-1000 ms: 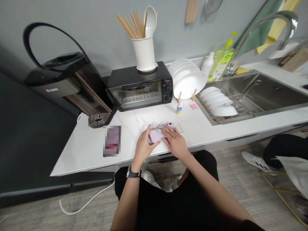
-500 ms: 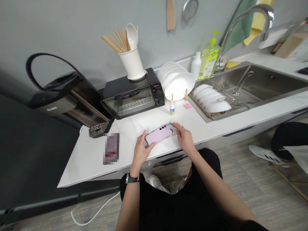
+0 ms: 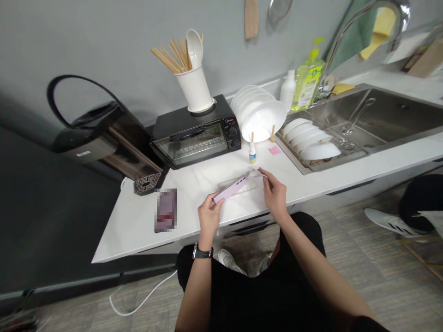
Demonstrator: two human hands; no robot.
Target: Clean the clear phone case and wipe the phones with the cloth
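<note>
A pale purple phone (image 3: 231, 189) is tilted up at its lower left end by my left hand (image 3: 209, 214), whose fingers and thumb grip that end. Under and behind the phone lies a clear case or tray (image 3: 247, 185) on the white counter. My right hand (image 3: 275, 191) is closed at the right, pinching something clear and thin (image 3: 256, 173), too blurred to name surely. Just behind stands a small white bottle (image 3: 252, 153). To the left of my left hand lies a dark, pixelated phone-like object (image 3: 166, 210).
A toaster oven (image 3: 197, 138) bears a cup of chopsticks (image 3: 194, 88). A black drink machine (image 3: 114, 143) stands left. White plates (image 3: 259, 121), a pink note (image 3: 274, 150), soap (image 3: 307, 85) and a sink (image 3: 377, 120) with bowls (image 3: 320, 151) are to the right. Another person's shoe (image 3: 387, 221) shows.
The purple phone's left end has been raised and the phone tilted by my left hand, showing more of its side. My right hand has shifted slightly right and closed more. The view has moved a little.
</note>
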